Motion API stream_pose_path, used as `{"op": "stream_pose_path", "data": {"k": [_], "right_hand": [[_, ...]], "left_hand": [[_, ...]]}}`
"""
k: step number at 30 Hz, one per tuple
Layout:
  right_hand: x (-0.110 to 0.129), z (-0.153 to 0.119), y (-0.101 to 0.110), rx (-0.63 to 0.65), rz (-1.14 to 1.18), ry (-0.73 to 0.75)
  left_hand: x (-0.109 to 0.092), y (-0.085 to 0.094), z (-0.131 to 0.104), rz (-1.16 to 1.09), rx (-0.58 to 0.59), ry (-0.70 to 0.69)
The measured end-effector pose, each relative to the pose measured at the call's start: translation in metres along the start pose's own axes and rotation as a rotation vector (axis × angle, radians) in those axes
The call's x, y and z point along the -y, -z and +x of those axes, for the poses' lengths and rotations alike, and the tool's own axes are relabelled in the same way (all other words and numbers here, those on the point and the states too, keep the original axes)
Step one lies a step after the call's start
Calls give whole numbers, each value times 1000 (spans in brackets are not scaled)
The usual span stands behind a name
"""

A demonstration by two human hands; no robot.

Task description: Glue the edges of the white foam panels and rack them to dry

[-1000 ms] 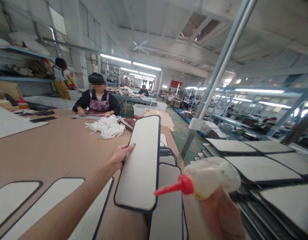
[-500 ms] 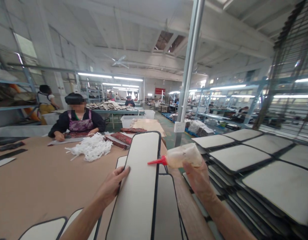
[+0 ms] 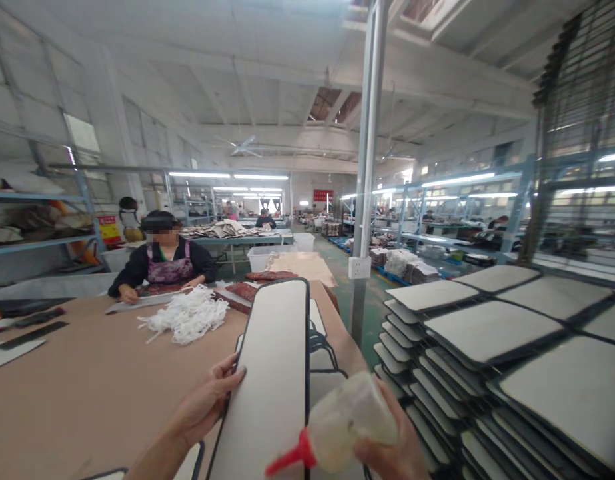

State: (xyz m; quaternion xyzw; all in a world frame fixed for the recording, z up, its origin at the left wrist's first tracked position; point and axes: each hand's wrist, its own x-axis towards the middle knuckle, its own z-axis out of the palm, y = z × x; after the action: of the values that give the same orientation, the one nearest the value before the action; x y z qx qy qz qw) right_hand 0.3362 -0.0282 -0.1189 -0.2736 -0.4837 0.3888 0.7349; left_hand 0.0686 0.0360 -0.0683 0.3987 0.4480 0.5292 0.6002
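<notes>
My left hand (image 3: 204, 403) grips the left edge of a long cream panel (image 3: 273, 347) with rounded corners and a dark border, its thumb lying on the face. The panel tilts up above the table. In my right hand (image 3: 400, 433) is a translucent squeeze bottle (image 3: 350, 419) with a red pointed nozzle (image 3: 292, 457). The nozzle points left and down over the panel's lower part; whether its tip touches the surface I cannot tell. Similar panels (image 3: 327, 387) lie beneath and behind the held one.
Stacked cream panels (image 3: 497, 323) fill the rack at right. White strips (image 3: 190, 317) lie heaped on the brown table (image 3: 87, 393). Across it a person in a purple apron (image 3: 170, 267) works. A metal post (image 3: 367, 167) stands beyond the table's right side.
My right hand has brought the bottle down and nearer, from the panel's upper right edge to its lower part. My left hand still holds the panel, slightly lower in view.
</notes>
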Motion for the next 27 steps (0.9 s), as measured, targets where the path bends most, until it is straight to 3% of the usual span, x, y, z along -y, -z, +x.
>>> {"op": "stream_pose_path", "data": {"k": [3,7,9,12,15,17,22,27], "right_hand": [[7,14,3,7,15,-51],[25,74,10,-175,22,135],[26,88,12,-217,16,168],[18,68,10,-168,13,132],[9,27,4,36,103,-34],[9,15,-1,89,135,-99],[24,54,-4,-147,193,-13],[21,76,-1,-177,202,-45]], "left_hand": [[3,-4,-2,28,-22,-26],[12,-15,-12,48,9,-39],[15,-19,-16,32,33,-29],[16,-20,-17,-12,-7,12],[12,-17,-14,-24,-55,15],[8,-14,-12,-14,-57,-19],[8,-18,-17,48,-45,-34],[13,-21,-27,49,-36,-13]]}}
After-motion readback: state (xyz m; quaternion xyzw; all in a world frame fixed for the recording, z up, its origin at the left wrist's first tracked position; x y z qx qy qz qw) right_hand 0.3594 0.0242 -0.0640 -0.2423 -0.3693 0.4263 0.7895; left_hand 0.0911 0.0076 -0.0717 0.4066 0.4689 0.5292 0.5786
